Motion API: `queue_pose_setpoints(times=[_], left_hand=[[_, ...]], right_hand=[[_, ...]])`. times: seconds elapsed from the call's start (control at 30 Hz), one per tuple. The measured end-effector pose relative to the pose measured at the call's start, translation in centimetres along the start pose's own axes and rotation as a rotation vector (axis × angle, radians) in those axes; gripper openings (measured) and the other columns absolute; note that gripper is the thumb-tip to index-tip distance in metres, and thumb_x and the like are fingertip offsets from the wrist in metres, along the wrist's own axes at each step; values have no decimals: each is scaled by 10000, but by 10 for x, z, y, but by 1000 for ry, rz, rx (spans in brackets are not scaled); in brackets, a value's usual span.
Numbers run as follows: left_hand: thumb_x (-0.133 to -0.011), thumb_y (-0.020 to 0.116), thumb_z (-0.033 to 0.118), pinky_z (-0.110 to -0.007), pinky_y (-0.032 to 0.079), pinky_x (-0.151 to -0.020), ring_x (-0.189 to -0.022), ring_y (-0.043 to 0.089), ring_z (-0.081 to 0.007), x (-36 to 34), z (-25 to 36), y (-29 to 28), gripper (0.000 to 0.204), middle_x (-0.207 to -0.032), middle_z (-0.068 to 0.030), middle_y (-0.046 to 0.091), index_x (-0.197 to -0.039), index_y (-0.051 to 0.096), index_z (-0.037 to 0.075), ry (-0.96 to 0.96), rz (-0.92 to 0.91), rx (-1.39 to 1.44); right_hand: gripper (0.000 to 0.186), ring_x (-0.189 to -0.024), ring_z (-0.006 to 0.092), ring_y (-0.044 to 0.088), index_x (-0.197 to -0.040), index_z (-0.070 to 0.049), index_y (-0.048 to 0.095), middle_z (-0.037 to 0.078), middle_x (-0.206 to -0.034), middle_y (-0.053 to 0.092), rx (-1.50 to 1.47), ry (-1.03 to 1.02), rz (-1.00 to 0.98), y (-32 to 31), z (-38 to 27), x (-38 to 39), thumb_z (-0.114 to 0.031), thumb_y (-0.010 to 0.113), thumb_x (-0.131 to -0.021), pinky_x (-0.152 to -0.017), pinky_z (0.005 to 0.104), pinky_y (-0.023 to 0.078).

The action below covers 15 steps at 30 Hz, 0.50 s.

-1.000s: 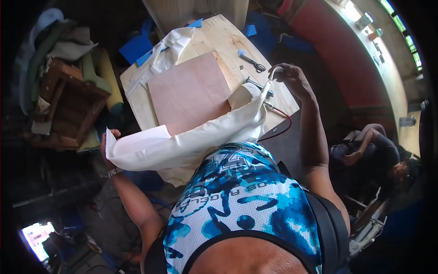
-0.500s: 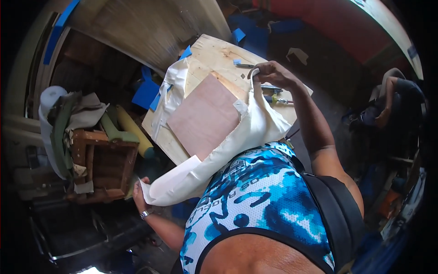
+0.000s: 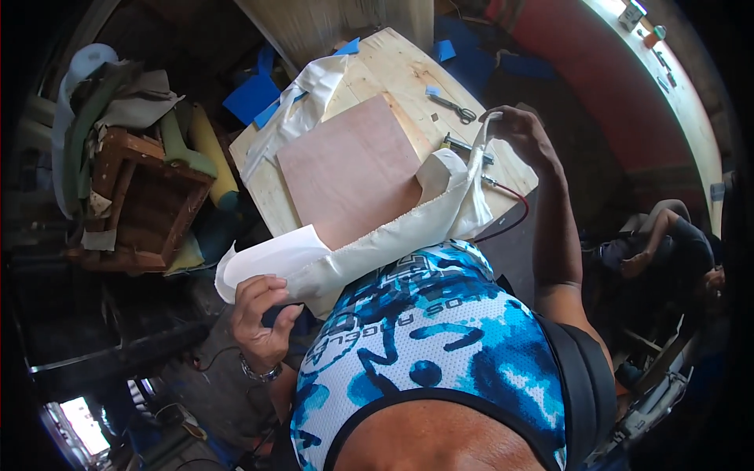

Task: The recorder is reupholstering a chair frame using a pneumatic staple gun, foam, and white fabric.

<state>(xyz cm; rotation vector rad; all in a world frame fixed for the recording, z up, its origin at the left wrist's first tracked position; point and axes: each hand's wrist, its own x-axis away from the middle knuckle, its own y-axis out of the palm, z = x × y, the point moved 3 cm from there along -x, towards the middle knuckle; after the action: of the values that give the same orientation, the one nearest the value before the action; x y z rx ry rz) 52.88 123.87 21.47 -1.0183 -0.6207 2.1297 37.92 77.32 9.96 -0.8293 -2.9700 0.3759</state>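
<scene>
A square of thin reddish-brown plywood (image 3: 345, 161) lies on a pale wooden table (image 3: 389, 67). Along its near edge runs cream-white fabric (image 3: 377, 243), folded up like a trough, with a smooth white pad (image 3: 271, 255) at its left end. My right hand (image 3: 516, 132) pinches a raised corner of this fabric at the right. My left hand (image 3: 263, 318) is just below the fabric's left end, fingers curved but apart, with nothing visible in it. More white fabric (image 3: 314, 86) lies loosely over the board's far left side.
Scissors (image 3: 455, 107) and a staple gun (image 3: 471, 149) with a red hose (image 3: 514, 196) lie on the table's right side. A wooden chair frame (image 3: 149, 204) and foam rolls stand at the left. Another person (image 3: 660, 243) sits at the right. A long shelf (image 3: 667, 55) runs along the red wall.
My left hand has let go of the fabric's left end and opened below it. My right hand, still pinching the fabric, has moved right, and the staple gun and scissors show more fully.
</scene>
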Motion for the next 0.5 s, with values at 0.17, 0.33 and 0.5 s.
queue_pose_setpoints(times=[0.17, 0.33, 0.5], left_hand=[[-742, 743, 54, -402, 480, -906, -1033, 598, -301, 5, -24, 0, 297, -1034, -111, 670, -1018, 634, 49, -166, -71, -120], [-749, 718, 26, -394, 482, -905, -1023, 600, -294, 11, -36, -7, 265, -1049, -104, 669, -1003, 651, 53, -233, -90, -97], [-728, 748, 70, -405, 468, -927, -1066, 572, -288, 13, -34, -4, 272, -1078, -90, 664, -990, 676, 64, -187, -148, -119]], right_hand=[[166, -903, 149, 654, -1064, -51, 660, 67, -943, 699, 249, -18, 169, -6, -7, 5, -81, 636, -902, -868, 319, 504], [234, -936, 195, 664, -1085, -64, 657, 88, -1019, 685, 337, -219, 513, 5, -53, 34, -27, 676, -855, -819, 353, 530], [327, -1013, 266, 620, -1000, -93, 700, 95, -1019, 676, 504, -742, 229, 58, -118, 99, -157, 810, -699, -883, 389, 504]])
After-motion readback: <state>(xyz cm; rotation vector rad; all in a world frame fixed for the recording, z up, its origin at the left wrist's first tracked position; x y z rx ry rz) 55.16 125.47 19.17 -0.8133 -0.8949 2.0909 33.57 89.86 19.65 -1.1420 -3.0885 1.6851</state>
